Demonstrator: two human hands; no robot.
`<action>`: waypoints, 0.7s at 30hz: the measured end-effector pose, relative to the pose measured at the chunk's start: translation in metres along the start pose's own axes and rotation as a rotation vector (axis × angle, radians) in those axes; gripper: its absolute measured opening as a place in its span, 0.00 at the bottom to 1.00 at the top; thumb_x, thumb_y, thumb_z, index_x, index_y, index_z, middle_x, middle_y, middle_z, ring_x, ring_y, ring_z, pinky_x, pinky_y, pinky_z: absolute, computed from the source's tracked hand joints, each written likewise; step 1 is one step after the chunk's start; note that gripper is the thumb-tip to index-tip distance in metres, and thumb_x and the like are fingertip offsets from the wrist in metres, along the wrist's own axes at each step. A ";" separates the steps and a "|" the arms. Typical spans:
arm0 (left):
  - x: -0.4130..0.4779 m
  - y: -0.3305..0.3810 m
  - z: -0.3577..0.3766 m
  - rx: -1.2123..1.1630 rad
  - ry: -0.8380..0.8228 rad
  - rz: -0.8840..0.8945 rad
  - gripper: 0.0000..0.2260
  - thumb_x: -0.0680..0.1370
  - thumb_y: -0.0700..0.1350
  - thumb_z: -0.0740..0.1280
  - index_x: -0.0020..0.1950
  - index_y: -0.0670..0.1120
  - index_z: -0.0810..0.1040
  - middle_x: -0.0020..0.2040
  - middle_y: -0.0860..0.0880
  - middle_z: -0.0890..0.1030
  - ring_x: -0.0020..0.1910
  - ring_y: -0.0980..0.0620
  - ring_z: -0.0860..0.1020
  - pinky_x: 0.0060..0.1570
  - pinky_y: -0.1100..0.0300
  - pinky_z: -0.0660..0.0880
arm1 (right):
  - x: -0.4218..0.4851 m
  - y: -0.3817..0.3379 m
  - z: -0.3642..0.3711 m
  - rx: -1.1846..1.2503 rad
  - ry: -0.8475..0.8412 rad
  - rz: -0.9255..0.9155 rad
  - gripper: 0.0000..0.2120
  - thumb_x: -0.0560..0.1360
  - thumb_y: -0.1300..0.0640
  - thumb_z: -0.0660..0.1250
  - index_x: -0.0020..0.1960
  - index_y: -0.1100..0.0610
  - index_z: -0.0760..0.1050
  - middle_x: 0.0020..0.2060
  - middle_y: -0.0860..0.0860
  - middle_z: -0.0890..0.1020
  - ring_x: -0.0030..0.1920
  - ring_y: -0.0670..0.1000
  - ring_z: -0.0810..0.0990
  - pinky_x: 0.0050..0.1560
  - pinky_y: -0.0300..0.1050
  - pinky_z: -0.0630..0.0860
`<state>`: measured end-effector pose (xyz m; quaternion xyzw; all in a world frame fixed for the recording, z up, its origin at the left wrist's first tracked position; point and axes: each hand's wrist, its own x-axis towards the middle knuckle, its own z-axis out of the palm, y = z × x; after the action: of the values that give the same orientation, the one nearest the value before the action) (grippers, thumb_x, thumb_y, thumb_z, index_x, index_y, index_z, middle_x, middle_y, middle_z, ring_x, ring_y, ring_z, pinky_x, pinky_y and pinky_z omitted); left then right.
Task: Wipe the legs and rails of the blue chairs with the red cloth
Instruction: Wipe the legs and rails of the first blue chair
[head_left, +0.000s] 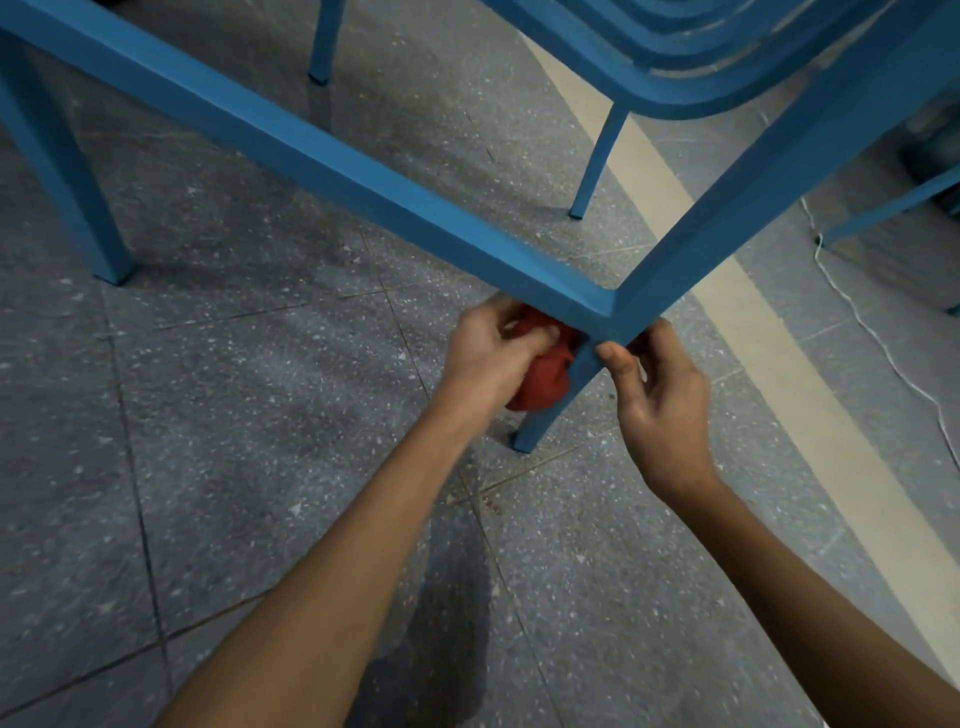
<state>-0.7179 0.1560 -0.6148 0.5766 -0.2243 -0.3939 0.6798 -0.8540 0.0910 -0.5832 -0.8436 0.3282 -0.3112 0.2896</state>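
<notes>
A blue chair frame fills the upper view; a long rail (311, 156) runs from top left down to a corner joint (605, 312), where a second rail (779, 171) rises to the right. Below the joint a short blue leg (550, 405) stands on the floor. My left hand (493, 358) grips a bunched red cloth (545, 374) against the leg's left side, just under the long rail. My right hand (660, 395) holds the corner from the right, thumb pressed on the joint's lower edge and fingers curled behind it.
Other blue legs stand at far left (67, 182), top centre (324, 41) and centre right (597, 166). A stacked blue chair seat (701, 62) hangs at top right. A white cable (878, 343) trails over the speckled grey tile floor (234, 415), past a cream stripe (779, 332).
</notes>
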 end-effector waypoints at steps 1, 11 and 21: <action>0.008 -0.003 -0.006 -0.038 0.060 -0.016 0.11 0.73 0.39 0.72 0.51 0.53 0.79 0.52 0.52 0.83 0.54 0.54 0.80 0.58 0.56 0.75 | 0.000 -0.001 0.000 0.001 -0.003 0.003 0.12 0.79 0.55 0.63 0.61 0.57 0.73 0.50 0.41 0.79 0.51 0.34 0.78 0.48 0.27 0.72; -0.003 -0.108 0.014 0.123 0.105 -0.455 0.16 0.80 0.37 0.61 0.65 0.52 0.75 0.65 0.48 0.75 0.60 0.46 0.76 0.59 0.53 0.74 | -0.001 0.001 0.000 -0.016 -0.019 0.005 0.11 0.79 0.57 0.64 0.60 0.54 0.72 0.49 0.43 0.79 0.48 0.34 0.77 0.45 0.25 0.72; -0.017 -0.091 0.016 -0.046 0.088 -0.272 0.13 0.79 0.37 0.63 0.61 0.49 0.79 0.56 0.57 0.78 0.52 0.61 0.75 0.48 0.73 0.71 | -0.003 -0.002 0.001 0.033 -0.019 0.044 0.12 0.79 0.56 0.63 0.63 0.53 0.72 0.52 0.42 0.80 0.54 0.40 0.79 0.50 0.28 0.74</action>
<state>-0.7651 0.1574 -0.6955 0.6025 -0.1049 -0.4619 0.6424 -0.8545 0.0943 -0.5832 -0.8341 0.3389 -0.3020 0.3133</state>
